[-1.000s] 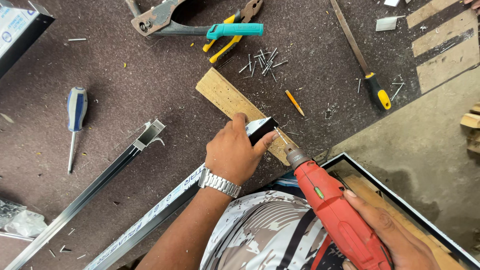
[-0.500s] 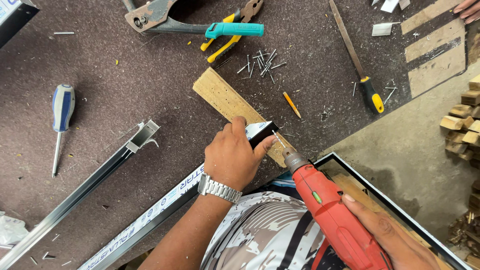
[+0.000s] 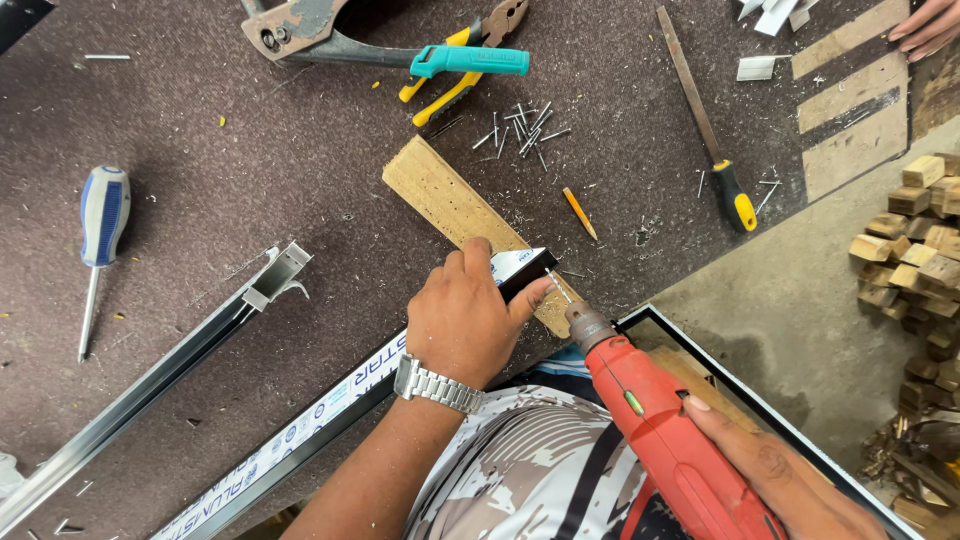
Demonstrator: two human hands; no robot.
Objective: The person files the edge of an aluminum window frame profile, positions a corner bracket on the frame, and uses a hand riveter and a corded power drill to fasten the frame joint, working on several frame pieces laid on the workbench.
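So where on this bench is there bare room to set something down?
The widest bare patch lies between the blue screwdriver, the wooden block and the grey metal channel. A smaller one sits between the nails and the file. It is crowded where the left hand pins the profile and the right hand aims the red drill.

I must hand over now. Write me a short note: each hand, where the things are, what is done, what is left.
Left hand: presses the end of the film-covered metal profile onto the wooden block.
Right hand: holds the red drill; its bit meets the profile's black end.
Nearby: nails, pliers, screwdriver, second profile.
Done: profile positioned.
Left: no finished hole visible.
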